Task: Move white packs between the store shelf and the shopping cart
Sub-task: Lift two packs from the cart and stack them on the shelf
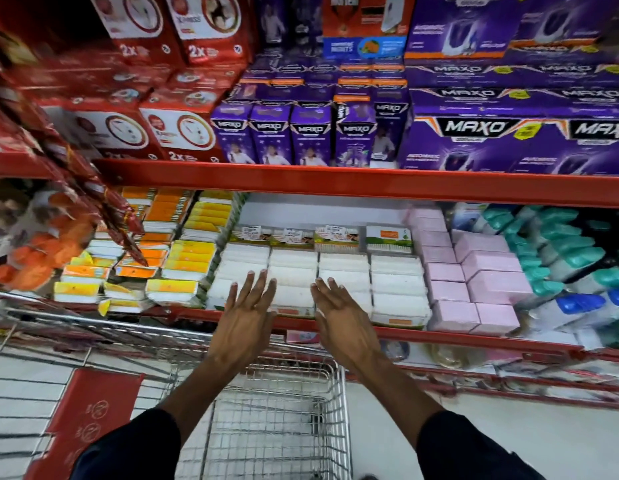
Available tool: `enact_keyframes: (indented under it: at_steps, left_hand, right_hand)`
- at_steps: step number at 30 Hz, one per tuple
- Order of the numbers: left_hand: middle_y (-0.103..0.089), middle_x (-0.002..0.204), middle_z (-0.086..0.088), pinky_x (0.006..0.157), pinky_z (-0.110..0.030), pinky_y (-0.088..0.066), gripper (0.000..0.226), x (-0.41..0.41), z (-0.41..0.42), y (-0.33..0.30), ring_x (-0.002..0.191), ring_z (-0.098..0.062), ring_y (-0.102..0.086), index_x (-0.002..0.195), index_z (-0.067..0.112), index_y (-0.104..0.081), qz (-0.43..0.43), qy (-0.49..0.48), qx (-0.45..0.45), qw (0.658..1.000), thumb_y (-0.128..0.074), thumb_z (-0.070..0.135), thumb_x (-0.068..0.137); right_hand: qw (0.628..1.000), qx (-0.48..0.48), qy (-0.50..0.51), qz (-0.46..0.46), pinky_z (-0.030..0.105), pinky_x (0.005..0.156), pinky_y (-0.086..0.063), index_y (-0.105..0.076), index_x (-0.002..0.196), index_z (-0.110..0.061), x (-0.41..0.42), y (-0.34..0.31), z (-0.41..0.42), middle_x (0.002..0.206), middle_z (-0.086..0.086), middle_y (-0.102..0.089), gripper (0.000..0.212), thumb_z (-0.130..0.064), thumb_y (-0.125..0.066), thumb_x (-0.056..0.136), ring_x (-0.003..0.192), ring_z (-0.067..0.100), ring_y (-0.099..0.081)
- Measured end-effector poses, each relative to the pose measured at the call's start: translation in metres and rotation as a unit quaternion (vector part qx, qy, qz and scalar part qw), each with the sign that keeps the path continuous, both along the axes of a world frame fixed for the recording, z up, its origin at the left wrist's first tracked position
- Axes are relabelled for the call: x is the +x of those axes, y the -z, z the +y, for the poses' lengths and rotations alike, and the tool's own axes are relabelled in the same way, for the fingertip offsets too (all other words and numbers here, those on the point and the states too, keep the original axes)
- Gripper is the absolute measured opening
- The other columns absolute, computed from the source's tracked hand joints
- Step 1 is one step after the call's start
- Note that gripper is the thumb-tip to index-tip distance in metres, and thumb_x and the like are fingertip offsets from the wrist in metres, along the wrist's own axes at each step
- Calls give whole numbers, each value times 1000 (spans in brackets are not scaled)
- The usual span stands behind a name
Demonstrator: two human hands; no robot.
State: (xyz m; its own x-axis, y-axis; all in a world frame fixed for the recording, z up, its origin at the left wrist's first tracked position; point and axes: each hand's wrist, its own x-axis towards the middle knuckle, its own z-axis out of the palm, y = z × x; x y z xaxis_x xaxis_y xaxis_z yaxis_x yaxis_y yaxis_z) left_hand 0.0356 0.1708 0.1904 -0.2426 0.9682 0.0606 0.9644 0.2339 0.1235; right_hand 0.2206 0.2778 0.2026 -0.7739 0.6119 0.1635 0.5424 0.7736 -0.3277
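Note:
White packs (342,271) lie stacked in several rows on the middle store shelf (335,183), in the centre of the head view. My left hand (247,315) is stretched out over the front of the second row, fingers spread, holding nothing. My right hand (339,315) reaches beside it toward the third row, also spread and empty. Both hands hover just in front of the packs at the shelf's red front edge. The wire shopping cart (332,410) stands directly below my forearms, and its visible basket holds no packs.
Yellow and orange packs (183,265) lie left of the white ones, pink boxes (474,282) to the right, then teal and blue bottles (560,261). Purple boxes (474,133) and red boxes (155,129) fill the shelf above. Red sachet strips (76,174) hang at the left.

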Motion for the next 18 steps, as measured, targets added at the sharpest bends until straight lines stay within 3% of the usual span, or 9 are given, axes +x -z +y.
enact_keyframes:
  at_steps: [5,7,10,13,18]
  left_hand:
    - [-30,158,-17,121,-53,-23,56,-35,-12,4,148,-33,-23,149,6,-33,-21,-17,-15,1000,-24,27,98]
    - [-40,153,-18,121,-51,-24,48,-45,-12,8,146,-34,-31,145,4,-40,-29,-12,-9,999,-40,15,99]
    - [-48,147,-19,117,-49,-29,55,-56,-9,15,141,-36,-38,141,3,-46,-24,10,-28,999,-59,-1,88]
    - [-54,143,-18,112,-49,-38,58,-62,-5,18,137,-37,-45,138,5,-50,-10,22,-45,999,-65,-4,82]
    - [-58,140,-16,108,-48,-46,57,-66,-4,15,133,-35,-51,134,5,-55,7,29,-42,999,-67,-7,80]
  right_hand:
    - [998,-28,-39,-44,34,120,-7,-23,151,-7,-46,6,-22,160,9,-21,75,5,-54,83,150,25,-17]
    - [997,-48,-25,-56,31,120,-8,-18,153,-11,-58,9,-24,162,6,-16,81,13,-48,82,151,22,-10]
    - [996,-64,-12,-68,28,118,-6,-19,153,-14,-68,12,-25,163,3,-14,88,19,-47,77,151,19,-9]
    - [995,-65,-8,-79,25,117,-8,-21,153,-15,-71,12,-25,163,2,-16,85,16,-52,81,151,18,-10]
    - [994,-77,13,-78,21,112,-4,-23,152,-15,-74,11,-24,162,1,-18,69,13,-41,92,150,15,-12]
